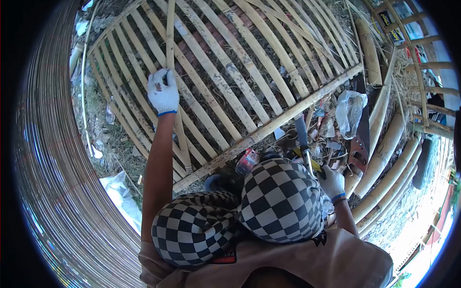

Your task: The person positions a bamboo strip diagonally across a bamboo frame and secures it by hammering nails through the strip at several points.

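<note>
Hiding the lap and feet, two checkered knees [269, 201] fill the near view. Beside them the right hand [332, 182] is seen with gloved fingers closed on a tool [303, 144], its blade partly hidden. Farther off, left hand [163, 91] fingers are wrapped around one bamboo strip [169, 33] on the lattice [240, 72].

One head-worn fisheye view looks steeply down, close over the knees, onto a bamboo lattice [230, 81].
</note>
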`<state>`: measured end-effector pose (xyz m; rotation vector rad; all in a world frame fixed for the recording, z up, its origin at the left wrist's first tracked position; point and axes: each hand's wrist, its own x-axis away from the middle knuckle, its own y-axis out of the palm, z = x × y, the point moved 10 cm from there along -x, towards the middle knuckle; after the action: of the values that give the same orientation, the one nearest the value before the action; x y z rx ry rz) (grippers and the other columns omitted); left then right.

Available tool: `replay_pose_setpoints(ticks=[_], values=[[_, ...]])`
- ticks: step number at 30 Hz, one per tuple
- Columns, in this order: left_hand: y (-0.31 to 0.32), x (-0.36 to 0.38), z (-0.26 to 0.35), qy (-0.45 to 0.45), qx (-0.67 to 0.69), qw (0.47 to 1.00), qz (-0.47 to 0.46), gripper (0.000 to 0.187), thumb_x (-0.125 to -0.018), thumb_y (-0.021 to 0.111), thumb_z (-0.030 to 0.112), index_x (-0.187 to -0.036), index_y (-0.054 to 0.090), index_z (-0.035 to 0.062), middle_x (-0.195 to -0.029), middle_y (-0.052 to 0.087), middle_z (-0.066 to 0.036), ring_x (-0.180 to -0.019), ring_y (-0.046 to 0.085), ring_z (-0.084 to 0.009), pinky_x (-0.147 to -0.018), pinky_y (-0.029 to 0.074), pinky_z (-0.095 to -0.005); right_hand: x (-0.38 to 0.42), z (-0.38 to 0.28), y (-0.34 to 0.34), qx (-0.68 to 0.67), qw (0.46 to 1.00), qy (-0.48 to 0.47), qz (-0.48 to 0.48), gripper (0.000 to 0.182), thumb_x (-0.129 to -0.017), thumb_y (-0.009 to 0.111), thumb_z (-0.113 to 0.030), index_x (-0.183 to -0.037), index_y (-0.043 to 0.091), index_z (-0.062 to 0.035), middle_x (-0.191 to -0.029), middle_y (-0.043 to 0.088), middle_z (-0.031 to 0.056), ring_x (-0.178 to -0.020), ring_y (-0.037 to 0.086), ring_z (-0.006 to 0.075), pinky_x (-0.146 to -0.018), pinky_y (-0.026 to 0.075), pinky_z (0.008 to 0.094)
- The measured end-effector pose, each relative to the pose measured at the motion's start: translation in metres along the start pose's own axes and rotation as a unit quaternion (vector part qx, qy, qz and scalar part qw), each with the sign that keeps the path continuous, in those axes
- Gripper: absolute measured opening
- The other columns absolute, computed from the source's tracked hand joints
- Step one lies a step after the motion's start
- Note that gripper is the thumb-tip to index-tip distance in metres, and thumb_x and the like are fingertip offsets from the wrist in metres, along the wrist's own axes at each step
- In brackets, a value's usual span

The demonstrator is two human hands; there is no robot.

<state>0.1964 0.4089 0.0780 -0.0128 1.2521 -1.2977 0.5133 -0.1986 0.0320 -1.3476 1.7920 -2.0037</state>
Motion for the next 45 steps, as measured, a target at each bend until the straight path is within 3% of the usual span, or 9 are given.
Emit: replay_pose_setpoints(ticks=[6,14,18,20,24,27,30,38,45], values=[[0.001,0.0,-0.003,-0.045,-0.014,0.999,-0.024,0.008,-0.1,0.077,0.019,-0.1,0.074,0.0114,-0.093,0.075,-0.012,-0.088,0.071,-0.0349,-0.093,0.057,-0.0425,0.018,-0.005,-0.099,0.155,0.987,-0.026,-0.037,0.024,-0.091,0.082,-0.037,-0.099,0.077,-0.0157,-0.082,0.076,0.0156,-0.081,0.076,0.0401,-0.073,0.06,0.0533],[-0.005,0.0,0.004,-0.053,0.012,0.998,-0.012,0.006,-0.099,0.078,0.015,-0.1,0.073,0.0119,-0.091,0.075,-0.01,-0.09,0.071,-0.0329,-0.085,0.058,-0.0416,0.069,0.049,-0.224,0.248,0.955,0.164,-0.015,0.016,-0.08,0.084,-0.021,-0.093,0.08,-0.013,-0.087,0.078,0.015,-0.085,0.076,0.0392,-0.077,0.059,0.0527],[-0.008,-0.003,0.006,-0.069,0.059,0.996,-0.015,0.01,-0.093,0.08,0.009,-0.098,0.072,0.0135,-0.093,0.073,-0.01,-0.088,0.071,-0.0342,-0.08,0.057,-0.0427,0.068,0.046,-0.248,0.13,0.979,0.144,0.068,0.019,-0.082,0.083,-0.018,-0.091,0.072,-0.0056,-0.074,0.067,0.0152,-0.07,0.069,0.0344,-0.07,0.054,0.0505],[-0.009,-0.002,0.007,-0.066,0.063,0.996,-0.005,0.011,-0.093,0.08,0.008,-0.098,0.072,0.0132,-0.094,0.073,-0.01,-0.088,0.071,-0.0339,-0.08,0.058,-0.042,0.045,0.032,-0.237,-0.048,0.984,0.121,0.122,0.015,-0.088,0.08,-0.013,-0.096,0.07,-0.0041,-0.068,0.056,0.0079,-0.065,0.061,0.0193,-0.062,0.049,0.0388],[-0.01,-0.003,0.007,-0.052,0.055,0.997,0.001,0.01,-0.094,0.08,0.01,-0.098,0.071,0.0131,-0.095,0.074,-0.009,-0.088,0.072,-0.0334,-0.08,0.059,-0.0427,-0.023,-0.108,-0.2,-0.417,0.902,0.022,0.112,0.045,-0.105,0.063,-0.007,-0.149,0.061,-0.0024,-0.081,0.051,-0.006,-0.064,0.048,0.0021,-0.055,0.039,0.0221],[-0.006,0.0,0.003,-0.063,0.05,0.997,-0.012,0.01,-0.095,0.081,0.011,-0.099,0.072,0.0139,-0.098,0.076,-0.008,-0.091,0.074,-0.0317,-0.082,0.06,-0.0414,-0.079,-0.2,-0.178,-0.469,0.88,-0.029,0.073,0.022,-0.11,0.054,-0.016,-0.121,0.065,-0.002,-0.077,0.052,-0.0056,-0.062,0.049,0.0036,-0.055,0.041,0.0239],[-0.007,-0.001,0.003,-0.066,0.041,0.997,-0.011,0.01,-0.094,0.081,0.011,-0.098,0.073,0.0142,-0.099,0.076,-0.008,-0.092,0.075,-0.0318,-0.081,0.06,-0.0413,-0.125,-0.292,-0.159,-0.489,0.849,-0.201,0.024,0.02,-0.111,0.058,-0.016,-0.12,0.066,-0.0004,-0.075,0.06,-0.0023,-0.063,0.057,0.0066,-0.057,0.047,0.0274],[-0.013,-0.004,0.007,-0.063,0.037,0.997,-0.014,0.011,-0.092,0.083,0.011,-0.099,0.074,0.0113,-0.098,0.077,-0.009,-0.089,0.075,-0.0331,-0.079,0.061,-0.0428,-0.139,-0.428,-0.158,-0.254,0.853,-0.439,0.123,0.067,-0.108,0.065,-0.015,-0.171,0.04,-0.0172,-0.094,0.073,0.0286,-0.083,0.075,0.047,-0.071,0.058,0.0517],[-0.015,-0.006,0.007,-0.068,0.047,0.997,0.003,0.008,-0.093,0.083,0.012,-0.095,0.075,0.0096,-0.095,0.077,-0.011,-0.087,0.075,-0.0335,-0.077,0.06,-0.0436,-0.144,-0.445,-0.143,-0.253,0.878,-0.403,0.059,0.072,-0.108,0.065,-0.011,-0.173,0.038,-0.0208,-0.107,0.073,0.0334,-0.089,0.075,0.0497,-0.076,0.061,0.0506]])
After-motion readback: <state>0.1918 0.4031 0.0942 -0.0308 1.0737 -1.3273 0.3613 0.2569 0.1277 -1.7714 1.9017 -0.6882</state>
